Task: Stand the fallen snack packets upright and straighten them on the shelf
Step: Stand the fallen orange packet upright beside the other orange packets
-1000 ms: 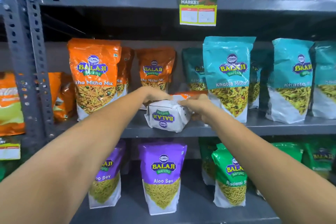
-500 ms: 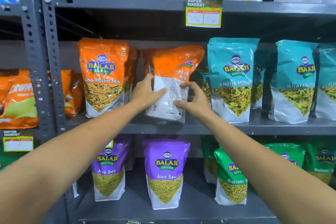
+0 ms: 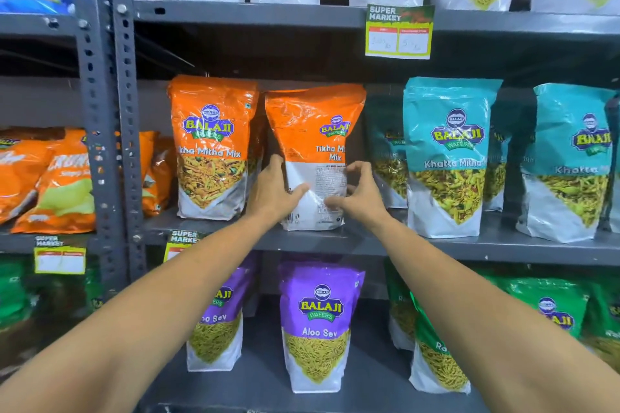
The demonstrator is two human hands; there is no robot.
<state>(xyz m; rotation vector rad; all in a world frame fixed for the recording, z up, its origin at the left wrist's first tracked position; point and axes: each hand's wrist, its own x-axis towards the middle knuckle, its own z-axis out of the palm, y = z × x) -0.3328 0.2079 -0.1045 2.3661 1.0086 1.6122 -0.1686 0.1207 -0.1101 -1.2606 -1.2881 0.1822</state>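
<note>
An orange Tikha Mitha Mix packet stands upright on the middle grey shelf, its printed back side turned toward me. My left hand grips its lower left edge and my right hand holds its lower right edge, thumbs on the white panel. Another orange packet stands upright just to its left, front side out. More orange packets stand behind both, mostly hidden.
Teal Khatta Mitha packets stand to the right on the same shelf. Purple Aloo Sev packets and green packets fill the shelf below. A price tag hangs from the upper shelf. A perforated steel post divides off orange bags at left.
The packet lay flat on the shelf a second ago. Both hands lifted it, tilted it up, and now it stands straight on its base; the view has moved closer.
</note>
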